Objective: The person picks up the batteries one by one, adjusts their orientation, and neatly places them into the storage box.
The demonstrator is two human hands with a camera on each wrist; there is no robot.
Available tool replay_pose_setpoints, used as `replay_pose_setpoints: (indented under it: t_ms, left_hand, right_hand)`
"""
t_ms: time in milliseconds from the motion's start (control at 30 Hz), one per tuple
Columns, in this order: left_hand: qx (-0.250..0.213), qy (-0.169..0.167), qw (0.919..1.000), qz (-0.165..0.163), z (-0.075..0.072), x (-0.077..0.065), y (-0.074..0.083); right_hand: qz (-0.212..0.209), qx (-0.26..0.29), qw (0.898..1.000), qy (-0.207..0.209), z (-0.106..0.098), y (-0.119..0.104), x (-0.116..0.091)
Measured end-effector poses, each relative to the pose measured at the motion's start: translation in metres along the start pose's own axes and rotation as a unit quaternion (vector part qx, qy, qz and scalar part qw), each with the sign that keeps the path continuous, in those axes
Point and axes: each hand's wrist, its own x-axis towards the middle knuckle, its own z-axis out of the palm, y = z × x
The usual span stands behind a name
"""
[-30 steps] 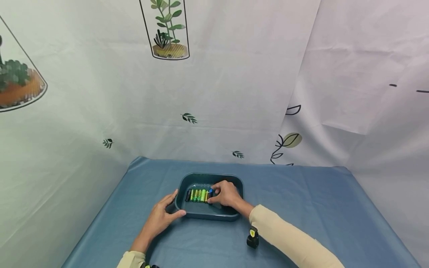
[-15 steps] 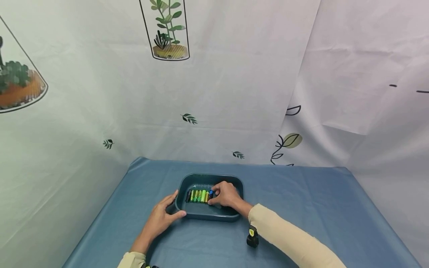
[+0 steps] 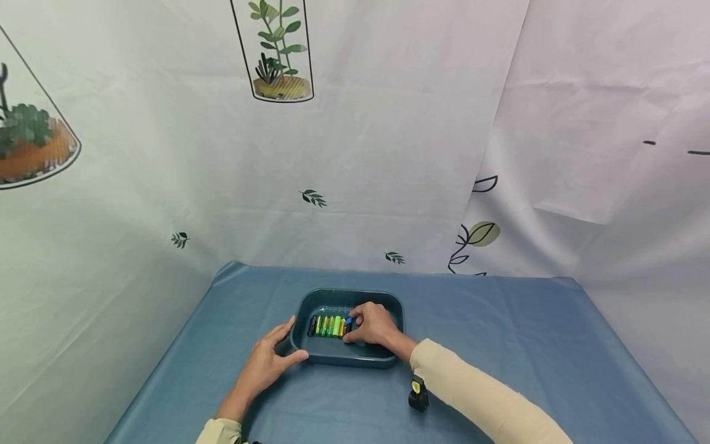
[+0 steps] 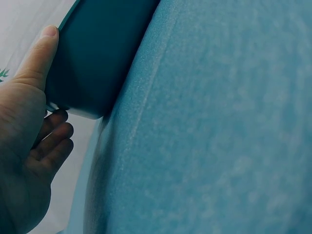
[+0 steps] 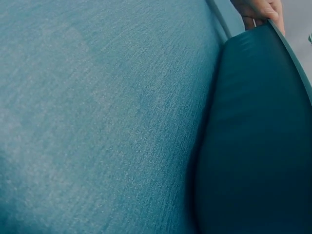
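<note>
In the head view, a dark teal tray (image 3: 338,359) holds a row of small batteries (image 3: 331,325), mostly green and yellow with dark ones at the ends. My right hand (image 3: 375,324) reaches in from the right. Its thumb and fingers pinch the two ends of the blue-topped dark battery (image 3: 349,324) at the row's right end. My left hand (image 3: 265,362) spans the tray's front left corner, thumb straight against the front rim and fingers along the left side. In the left wrist view, the thumb (image 4: 40,57) touches the tray wall (image 4: 97,58); the other fingers are relaxed.
Blue cloth (image 3: 488,345) covers the table around the tray. White patterned fabric (image 3: 388,154) hangs behind and at both sides. A small black device (image 3: 418,394) is worn at the right wrist. The right wrist view shows the tray's outer wall (image 5: 258,136), not the batteries.
Both hands keep practically the same pose. The whole head view has shifted down very slightly; the batteries stay in their row.
</note>
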Motion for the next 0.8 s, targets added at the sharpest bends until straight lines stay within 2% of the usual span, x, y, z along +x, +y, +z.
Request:
replay_pose_setpoints:
  t_ms: [500,800]
  left_hand:
    - [0.003,0.000,1.0000,-0.003,-0.001,0.000,0.001]
    - [0.012,0.006,0.9999,0.003,-0.001,-0.001,0.002]
  right_hand:
    - [0.007,0.011,1.000,0.000,-0.001,0.000,-0.001]
    - [-0.008,0.046,0.999,0.027,-0.011,-0.001,-0.005]
